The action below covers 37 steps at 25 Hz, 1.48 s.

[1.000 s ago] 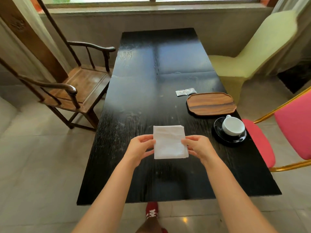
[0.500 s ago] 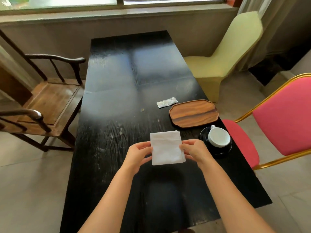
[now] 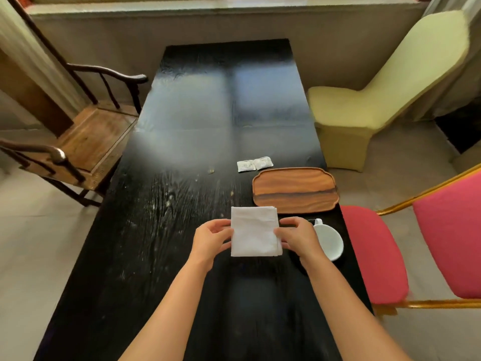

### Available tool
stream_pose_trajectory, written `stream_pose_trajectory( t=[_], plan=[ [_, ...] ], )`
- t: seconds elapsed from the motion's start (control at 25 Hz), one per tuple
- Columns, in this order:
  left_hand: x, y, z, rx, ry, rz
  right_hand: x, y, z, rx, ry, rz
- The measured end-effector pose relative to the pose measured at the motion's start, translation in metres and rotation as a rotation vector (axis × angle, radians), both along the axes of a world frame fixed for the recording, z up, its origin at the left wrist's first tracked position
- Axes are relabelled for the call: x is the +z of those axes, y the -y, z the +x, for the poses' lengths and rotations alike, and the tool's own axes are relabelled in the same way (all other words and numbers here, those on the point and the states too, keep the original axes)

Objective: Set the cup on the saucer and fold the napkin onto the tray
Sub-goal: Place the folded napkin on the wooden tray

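Fingers (image 3: 279, 233) of the right hand (image 3: 299, 237) pinch the right edge of the folded white napkin (image 3: 253, 231), while the left hand (image 3: 210, 239) pinches its left edge, thumb on top. Both hold the napkin just short of the near rim of the wooden tray (image 3: 295, 190) on the black table (image 3: 182, 204). Behind the right hand, nearer than the tray, the white cup (image 3: 329, 241) sits on a mostly hidden dark saucer (image 3: 295, 259). Two small packets (image 3: 253, 164) lie just beyond the tray.
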<state>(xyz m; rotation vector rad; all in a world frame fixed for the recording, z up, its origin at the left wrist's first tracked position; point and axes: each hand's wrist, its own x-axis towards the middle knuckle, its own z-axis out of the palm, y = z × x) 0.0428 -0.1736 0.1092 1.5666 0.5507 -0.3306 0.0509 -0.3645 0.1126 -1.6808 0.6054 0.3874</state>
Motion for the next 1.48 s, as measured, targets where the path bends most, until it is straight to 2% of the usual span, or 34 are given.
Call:
stream_pose_trajectory(
  t=[0.12,0.36,0.68,0.8,0.96,1.12,1.36,1.48],
  plan=[
    [-0.001,0.034,0.015,0.092,0.021,0.089,0.002,0.031,0.022,0.068,0.039,-0.045],
    [-0.008,0.076,0.066,0.043,0.110,0.153,-0.014,0.072,0.077,0.211,0.136,-0.139],
    [-0.086,0.106,0.164,-0.059,0.236,0.290,-0.078,0.100,0.178,0.254,0.212,-0.300],
    [-0.115,0.113,0.172,-0.157,0.298,0.374,-0.102,0.103,0.182,0.285,0.287,-0.377],
    [-0.134,0.111,0.178,-0.438,0.327,0.574,-0.125,0.105,0.172,0.400,0.442,-0.524],
    [-0.137,0.111,0.184,-0.578,0.259,0.574,-0.140,0.111,0.172,0.517,0.471,-0.722],
    [-0.137,0.117,0.188,-0.630,0.267,0.621,-0.141,0.111,0.176,0.565,0.457,-0.807],
    [-0.137,0.118,0.185,-0.644,0.290,0.738,-0.142,0.111,0.176,0.574,0.470,-0.852]
  ],
)
